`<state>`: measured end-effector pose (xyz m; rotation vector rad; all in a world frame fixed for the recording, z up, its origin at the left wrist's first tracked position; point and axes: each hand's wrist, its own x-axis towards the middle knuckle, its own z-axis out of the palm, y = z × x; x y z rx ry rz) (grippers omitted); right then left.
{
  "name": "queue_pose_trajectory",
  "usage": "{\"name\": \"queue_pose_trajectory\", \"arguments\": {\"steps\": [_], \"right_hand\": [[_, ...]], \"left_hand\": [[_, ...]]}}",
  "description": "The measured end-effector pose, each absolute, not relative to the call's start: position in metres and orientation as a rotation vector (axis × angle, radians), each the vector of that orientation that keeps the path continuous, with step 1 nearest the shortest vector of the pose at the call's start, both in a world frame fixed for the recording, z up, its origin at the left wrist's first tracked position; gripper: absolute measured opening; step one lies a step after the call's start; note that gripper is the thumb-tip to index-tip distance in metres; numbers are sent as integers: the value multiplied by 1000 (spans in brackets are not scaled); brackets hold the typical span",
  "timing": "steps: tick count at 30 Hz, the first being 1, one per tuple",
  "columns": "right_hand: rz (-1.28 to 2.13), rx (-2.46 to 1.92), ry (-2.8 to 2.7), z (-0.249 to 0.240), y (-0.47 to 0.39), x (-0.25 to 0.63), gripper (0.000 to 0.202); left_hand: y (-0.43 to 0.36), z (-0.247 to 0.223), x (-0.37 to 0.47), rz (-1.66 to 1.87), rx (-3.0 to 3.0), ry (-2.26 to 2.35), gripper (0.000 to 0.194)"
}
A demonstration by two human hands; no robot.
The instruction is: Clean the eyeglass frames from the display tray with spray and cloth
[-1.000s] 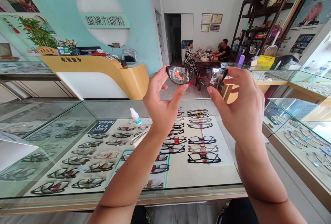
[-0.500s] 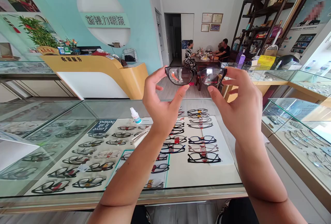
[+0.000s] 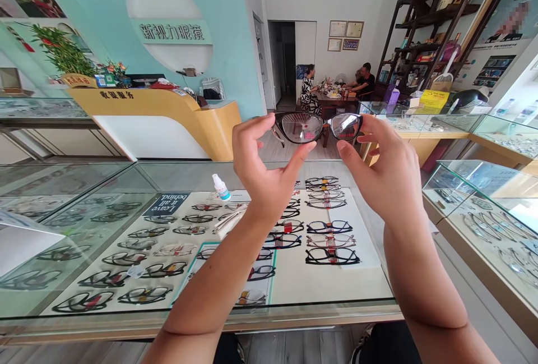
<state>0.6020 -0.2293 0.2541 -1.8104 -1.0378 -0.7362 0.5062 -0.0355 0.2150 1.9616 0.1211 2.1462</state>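
Observation:
Between my two raised hands is a pair of dark-framed eyeglasses (image 3: 301,128), held up above the glass display counter with the lenses upright. My left hand (image 3: 264,165) grips its left end, fingers at the top corner and thumb near the lower rim. On the other end, my right hand (image 3: 378,165) pinches the frame between thumb and fingers. The frame is turned at an angle, so the left lens looks larger and one temple arm shows behind my left fingers. Below stand a white spray bottle (image 3: 221,188) and a folded pale cloth (image 3: 228,222), partly behind my left forearm.
Rows of eyeglasses (image 3: 332,226) lie inside the glass counter (image 3: 202,310). Another glass case (image 3: 483,224) stands at the right. Farther back are a yellow-and-white reception desk (image 3: 155,123), dark wooden shelves (image 3: 432,22) and two people seated at a table (image 3: 332,100).
The eyeglasses have swivelled from nearly facing me to an angle, with the left side now closer. Both hands have shifted slightly and keep their hold.

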Motion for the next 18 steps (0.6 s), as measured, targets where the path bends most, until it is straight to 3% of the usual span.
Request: {"name": "queue_pose_trajectory", "arguments": {"steps": [18], "right_hand": [[-786, -1816, -1020, 250, -230, 605, 50]], "left_hand": [[-33, 213, 508, 2162, 2014, 128, 72]]}}
